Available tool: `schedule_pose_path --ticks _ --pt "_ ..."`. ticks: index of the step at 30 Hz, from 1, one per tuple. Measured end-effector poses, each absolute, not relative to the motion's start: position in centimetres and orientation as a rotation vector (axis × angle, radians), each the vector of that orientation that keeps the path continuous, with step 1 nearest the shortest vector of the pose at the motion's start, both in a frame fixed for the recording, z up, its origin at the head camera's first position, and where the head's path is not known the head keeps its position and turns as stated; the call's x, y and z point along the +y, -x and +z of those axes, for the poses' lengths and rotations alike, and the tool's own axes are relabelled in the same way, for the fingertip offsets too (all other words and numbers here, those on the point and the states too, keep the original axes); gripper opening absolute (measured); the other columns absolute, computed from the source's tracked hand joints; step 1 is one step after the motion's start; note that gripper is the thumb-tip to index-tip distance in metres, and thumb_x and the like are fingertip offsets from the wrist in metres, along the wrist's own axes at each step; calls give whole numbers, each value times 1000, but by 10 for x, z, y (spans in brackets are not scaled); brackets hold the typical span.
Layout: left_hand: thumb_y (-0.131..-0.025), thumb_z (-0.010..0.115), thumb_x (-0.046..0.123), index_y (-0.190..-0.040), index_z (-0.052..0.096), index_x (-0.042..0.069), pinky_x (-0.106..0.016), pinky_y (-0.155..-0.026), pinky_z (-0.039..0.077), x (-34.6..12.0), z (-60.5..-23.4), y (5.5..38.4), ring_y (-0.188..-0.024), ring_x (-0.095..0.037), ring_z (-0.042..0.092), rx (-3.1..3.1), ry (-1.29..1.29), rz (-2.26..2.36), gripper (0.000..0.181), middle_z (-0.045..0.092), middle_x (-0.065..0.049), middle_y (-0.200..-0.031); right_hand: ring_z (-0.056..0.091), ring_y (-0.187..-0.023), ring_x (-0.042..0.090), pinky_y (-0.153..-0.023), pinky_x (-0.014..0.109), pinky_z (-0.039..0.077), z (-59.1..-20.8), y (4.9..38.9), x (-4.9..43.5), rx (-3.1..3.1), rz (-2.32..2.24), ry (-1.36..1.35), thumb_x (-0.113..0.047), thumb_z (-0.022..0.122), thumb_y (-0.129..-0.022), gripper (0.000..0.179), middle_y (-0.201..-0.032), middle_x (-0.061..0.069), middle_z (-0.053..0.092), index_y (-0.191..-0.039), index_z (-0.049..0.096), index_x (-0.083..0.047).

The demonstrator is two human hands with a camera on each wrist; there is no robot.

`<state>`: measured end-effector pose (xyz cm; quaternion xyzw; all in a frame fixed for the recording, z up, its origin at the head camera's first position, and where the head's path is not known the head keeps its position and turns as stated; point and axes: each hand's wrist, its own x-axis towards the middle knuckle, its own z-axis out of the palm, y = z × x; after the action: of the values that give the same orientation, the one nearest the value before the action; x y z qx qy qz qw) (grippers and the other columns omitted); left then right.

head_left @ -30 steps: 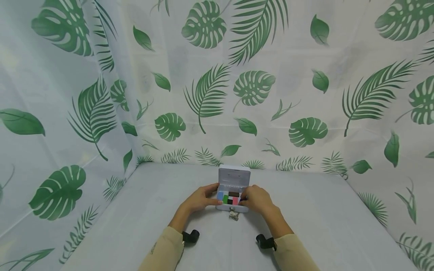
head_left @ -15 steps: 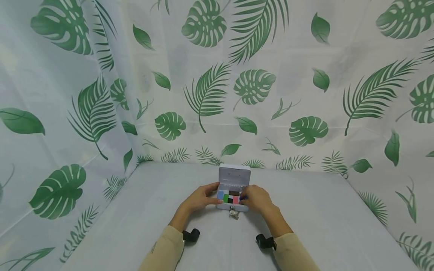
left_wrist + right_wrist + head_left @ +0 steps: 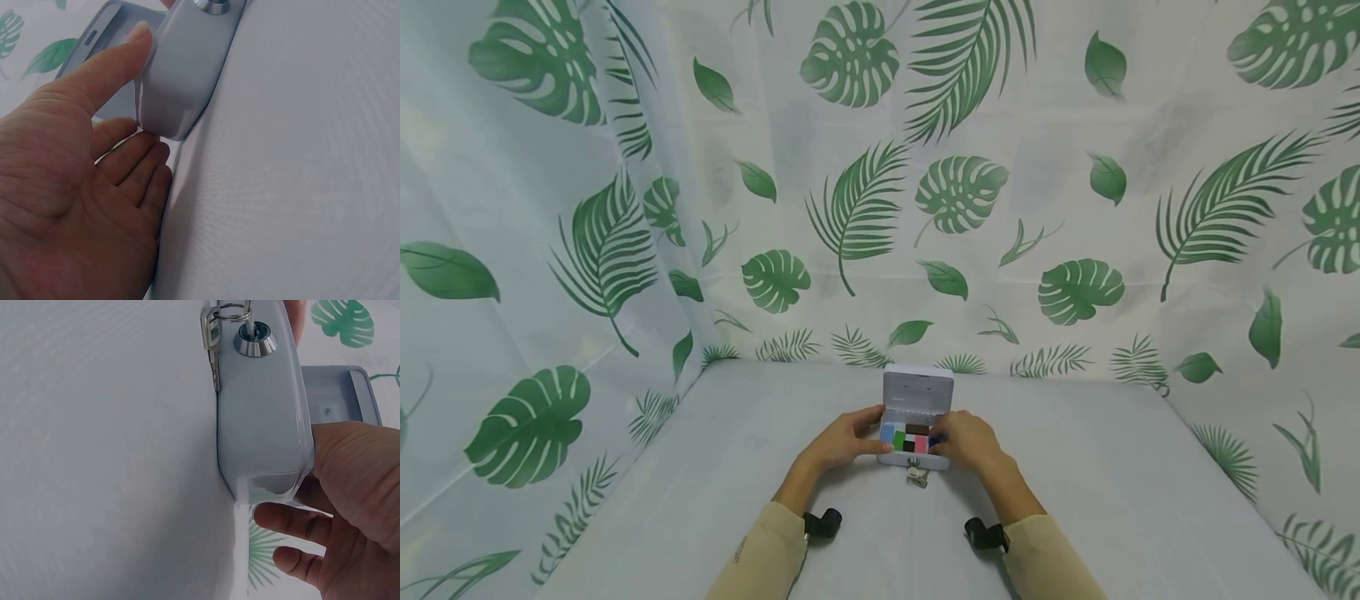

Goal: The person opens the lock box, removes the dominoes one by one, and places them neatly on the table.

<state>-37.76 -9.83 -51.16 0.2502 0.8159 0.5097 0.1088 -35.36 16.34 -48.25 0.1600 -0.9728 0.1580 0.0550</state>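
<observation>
A small grey-white metal cash box (image 3: 917, 390) stands with its lid raised, holding several coloured blocks. Among them are a light blue block (image 3: 887, 432), a green block (image 3: 898, 439), a pink block (image 3: 921, 444) and a dark brown block (image 3: 917, 429). My left hand (image 3: 838, 437) holds the box's left side; in the left wrist view its thumb (image 3: 125, 56) lies over the rim, fingers against the wall. Over the right end, my right hand (image 3: 972, 442) reaches inside with thumb and index finger at a dark blue block (image 3: 936, 439), mostly hidden by them. Its other fingers (image 3: 294, 522) hang outside.
Keys on a ring (image 3: 917, 477) hang from the lock (image 3: 255, 342) on the box's front. The box stands on a white-covered table (image 3: 760, 392), with a leaf-printed curtain (image 3: 865, 317) behind and to the sides. Each wrist wears a black camera (image 3: 823, 523).
The right thumb and fingers shift slightly at the dark blue block in the right end of the box. The left hand and the box stay in place.
</observation>
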Motion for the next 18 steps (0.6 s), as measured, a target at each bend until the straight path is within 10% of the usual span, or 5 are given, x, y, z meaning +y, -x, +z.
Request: schedule_pose_path --ticks 18 --pt "-90 83 33 -159 44 16 -56 -126 31 -98 -513 377 -152 -33 41 2398 -741 1511 81 47 -3 -162 72 -90 22 -85 49 61 -486 356 163 -2969 525 -464 -20 91 -80 29 -102 6 79 -104 82 -8"
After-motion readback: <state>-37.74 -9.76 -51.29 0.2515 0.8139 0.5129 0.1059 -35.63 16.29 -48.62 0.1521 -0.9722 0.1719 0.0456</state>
